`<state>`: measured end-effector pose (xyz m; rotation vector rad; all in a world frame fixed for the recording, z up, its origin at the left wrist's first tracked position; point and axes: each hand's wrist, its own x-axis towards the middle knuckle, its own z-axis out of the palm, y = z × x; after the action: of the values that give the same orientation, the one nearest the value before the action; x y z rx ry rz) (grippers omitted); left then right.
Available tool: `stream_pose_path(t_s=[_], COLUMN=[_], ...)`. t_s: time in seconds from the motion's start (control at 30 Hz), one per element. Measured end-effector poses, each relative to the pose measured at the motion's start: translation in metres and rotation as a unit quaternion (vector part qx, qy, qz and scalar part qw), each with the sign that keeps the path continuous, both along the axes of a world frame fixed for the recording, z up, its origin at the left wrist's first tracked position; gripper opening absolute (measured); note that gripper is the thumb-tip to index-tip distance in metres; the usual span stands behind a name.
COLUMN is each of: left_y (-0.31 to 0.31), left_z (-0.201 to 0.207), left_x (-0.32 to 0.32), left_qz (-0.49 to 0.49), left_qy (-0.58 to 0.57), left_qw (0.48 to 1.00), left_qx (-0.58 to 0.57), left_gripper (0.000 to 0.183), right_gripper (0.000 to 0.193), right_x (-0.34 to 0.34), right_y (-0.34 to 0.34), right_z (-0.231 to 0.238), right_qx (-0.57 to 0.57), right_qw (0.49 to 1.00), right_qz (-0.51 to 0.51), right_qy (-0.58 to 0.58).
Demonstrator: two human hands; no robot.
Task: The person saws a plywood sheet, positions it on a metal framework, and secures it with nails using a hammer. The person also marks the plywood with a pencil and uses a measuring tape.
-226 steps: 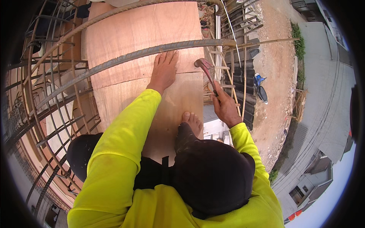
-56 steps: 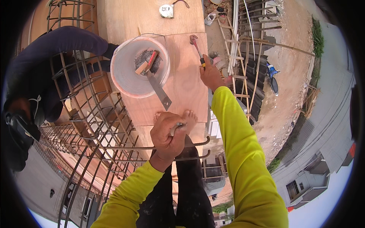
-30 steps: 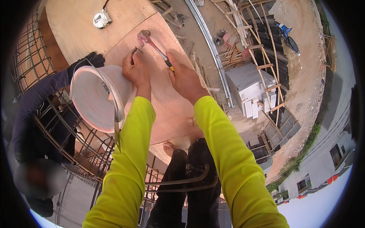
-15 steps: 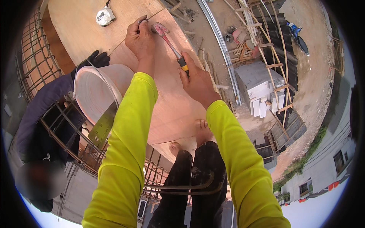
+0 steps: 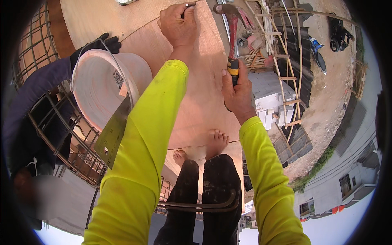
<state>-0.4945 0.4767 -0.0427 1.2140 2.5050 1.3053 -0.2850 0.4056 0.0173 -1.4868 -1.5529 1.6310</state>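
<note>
My left hand (image 5: 179,25) rests at the far edge of a plywood sheet (image 5: 192,102), thumb and fingers pinched on what looks like a nail; only a small pale tip shows. In my right hand (image 5: 239,87) is a claw hammer (image 5: 232,38), gripped by its black and yellow handle. Its red shaft points away from me and the head is raised beyond the sheet's right edge. Left of my left forearm stands a whitish bucket (image 5: 96,81) with several nails inside. A flat metal blade with markings (image 5: 110,136) leans between bucket and sleeve.
Another person's dark-gloved hand (image 5: 108,43) lies on the plywood behind the bucket. Steel rebar cages (image 5: 38,41) run along the left. A tape measure (image 5: 124,1) shows at the top edge. Below right are a bamboo ladder (image 5: 288,77), pale blocks (image 5: 269,92) and parked motorbikes (image 5: 316,49).
The hammer has swung up and right, away from my left hand. My view has shifted, with the tape measure nearly out of it. My left hand keeps its pinch.
</note>
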Motion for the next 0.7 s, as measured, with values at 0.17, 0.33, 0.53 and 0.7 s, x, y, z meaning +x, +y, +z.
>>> stream_pose_path(t_s=[0.17,0.33,0.53,0.7], left_y=[0.003,0.003,0.004,0.004], left_z=[0.002,0.003,0.001,0.002], left_x=[0.004,0.004,0.004,0.005], left_qz=[0.007,0.024,0.019,0.023], left_qy=[0.044,0.043,0.046,0.042], left_qw=[0.999,0.998,0.999,0.999], left_qx=[-0.017,-0.038,-0.001,-0.003], left_gripper=[0.007,0.006,0.006,0.008], right_gripper=[0.044,0.044,0.037,0.036], right_x=[0.004,-0.008,-0.012,-0.013], right_y=[0.030,0.060,0.073,0.076], right_z=[0.025,0.047,0.051,0.045], right_qx=[0.097,0.180,0.229,0.237], right_qw=[0.988,0.970,0.958,0.945], right_qz=[0.108,0.155,0.153,0.193], right_qy=[-0.061,-0.055,-0.080,-0.119])
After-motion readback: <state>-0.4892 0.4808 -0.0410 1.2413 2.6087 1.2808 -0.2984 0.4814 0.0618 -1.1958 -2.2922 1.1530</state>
